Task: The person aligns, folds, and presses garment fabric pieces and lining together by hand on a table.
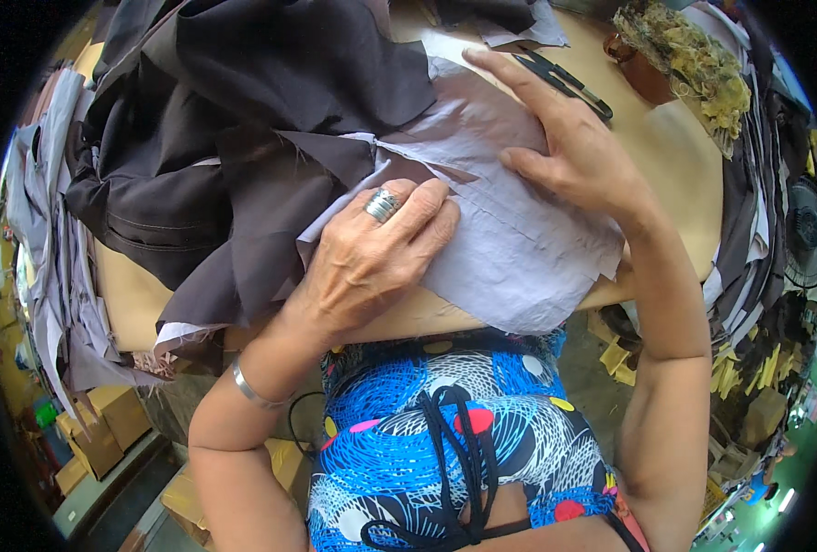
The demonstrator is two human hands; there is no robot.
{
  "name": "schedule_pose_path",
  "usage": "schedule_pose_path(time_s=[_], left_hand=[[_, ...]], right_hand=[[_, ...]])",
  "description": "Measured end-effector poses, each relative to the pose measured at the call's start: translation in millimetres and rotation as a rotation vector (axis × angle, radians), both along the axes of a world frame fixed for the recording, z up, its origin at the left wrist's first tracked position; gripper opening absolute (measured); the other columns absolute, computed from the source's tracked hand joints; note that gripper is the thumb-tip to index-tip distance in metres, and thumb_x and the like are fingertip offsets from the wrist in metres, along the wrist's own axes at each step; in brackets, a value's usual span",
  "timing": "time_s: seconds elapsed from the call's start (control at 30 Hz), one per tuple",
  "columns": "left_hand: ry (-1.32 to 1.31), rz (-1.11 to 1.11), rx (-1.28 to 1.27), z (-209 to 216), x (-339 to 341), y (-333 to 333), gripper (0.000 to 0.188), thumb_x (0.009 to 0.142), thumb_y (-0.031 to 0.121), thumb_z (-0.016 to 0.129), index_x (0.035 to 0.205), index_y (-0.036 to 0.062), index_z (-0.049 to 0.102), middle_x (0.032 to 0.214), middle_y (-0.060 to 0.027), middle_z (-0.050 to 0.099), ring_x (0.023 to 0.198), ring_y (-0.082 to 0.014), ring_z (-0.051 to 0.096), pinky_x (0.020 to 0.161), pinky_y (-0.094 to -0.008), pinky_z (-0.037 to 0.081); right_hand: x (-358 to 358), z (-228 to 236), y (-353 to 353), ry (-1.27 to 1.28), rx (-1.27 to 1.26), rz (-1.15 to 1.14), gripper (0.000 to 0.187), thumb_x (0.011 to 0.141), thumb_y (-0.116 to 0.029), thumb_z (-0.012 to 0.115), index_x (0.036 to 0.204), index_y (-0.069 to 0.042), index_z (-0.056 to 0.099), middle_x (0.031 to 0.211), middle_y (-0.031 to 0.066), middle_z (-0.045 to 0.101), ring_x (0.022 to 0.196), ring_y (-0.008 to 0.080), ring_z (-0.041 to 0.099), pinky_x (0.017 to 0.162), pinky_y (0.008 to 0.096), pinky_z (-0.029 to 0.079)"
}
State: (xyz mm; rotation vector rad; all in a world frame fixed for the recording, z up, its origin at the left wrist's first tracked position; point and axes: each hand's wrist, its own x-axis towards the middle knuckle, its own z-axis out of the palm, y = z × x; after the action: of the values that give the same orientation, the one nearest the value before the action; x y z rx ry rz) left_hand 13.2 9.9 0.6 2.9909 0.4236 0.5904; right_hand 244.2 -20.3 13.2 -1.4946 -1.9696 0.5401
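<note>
A dark brown cloth garment piece point(270, 74) lies bunched on the table, its raw edges frayed. Joined to it along a seam is a pale lilac-grey cloth panel point(519, 239), spread toward me and hanging over the near edge. My left hand point(381, 244), with a wide silver ring, is closed, its curled fingers pinching the pale cloth beside the seam. Thumb and fingers apart, my right hand point(579, 152) rests open on the far right part of the panel. Just beyond it lie black-handled thread snips point(569, 85).
The tan tabletop point(675, 184) carries a heap of yellowish thread scraps point(694, 64) at the far right. Grey cloth strips point(54, 202) hang off its left side, and dark cloth pieces point(749, 202) off the right. Cardboard boxes point(105, 432) stand on the floor at left.
</note>
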Motion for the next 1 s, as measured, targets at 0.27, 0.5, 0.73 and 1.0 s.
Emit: schedule_pose_path(time_s=[0.27,0.5,0.73,1.0], left_hand=[[0.04,-0.013,0.04,3.0,4.0,0.4,0.026,0.07,0.009,0.058,0.095,0.0076,0.061,0.117,-0.0041,0.056,0.086,-0.0189,0.059,0.074,-0.0303,0.05],[0.035,-0.017,0.061,2.4,4.2,-1.6,0.025,0.072,0.008,0.056,0.097,0.008,0.059,0.12,-0.0068,0.056,0.088,-0.0186,0.06,0.073,-0.0308,0.051],[0.032,0.035,0.126,0.2,3.4,-3.5,0.031,0.072,0.006,0.056,0.102,0.0075,0.06,0.117,-0.0096,0.058,0.082,-0.0183,0.061,0.065,-0.0252,0.052],[0.122,0.051,0.121,6.1,3.3,-4.0,0.03,0.075,0.008,0.054,0.105,0.0097,0.057,0.119,-0.0064,0.057,0.082,-0.0177,0.061,0.063,-0.0246,0.052]], right_hand=[[-15.0,2.1,16.0,0.018,-0.032,-0.076,0.077,0.071,0.001,0.06,0.141,-0.019,0.033,0.137,0.0142,0.045,0.124,0.031,0.046,0.104,0.0381,0.035],[-15.5,0.8,15.6,0.121,0.005,-0.036,0.076,0.072,0.004,0.058,0.141,-0.016,0.034,0.137,0.0128,0.045,0.126,0.0283,0.043,0.105,0.0365,0.034],[-20.6,-5.2,18.7,0.079,0.169,-0.021,0.075,0.073,0.005,0.059,0.14,-0.015,0.034,0.136,0.0112,0.046,0.123,0.0264,0.047,0.103,0.0347,0.036],[-17.6,-7.8,19.5,0.186,0.132,-0.001,0.072,0.073,0.006,0.057,0.139,-0.014,0.036,0.136,0.0105,0.046,0.123,0.0255,0.047,0.103,0.0343,0.036]])
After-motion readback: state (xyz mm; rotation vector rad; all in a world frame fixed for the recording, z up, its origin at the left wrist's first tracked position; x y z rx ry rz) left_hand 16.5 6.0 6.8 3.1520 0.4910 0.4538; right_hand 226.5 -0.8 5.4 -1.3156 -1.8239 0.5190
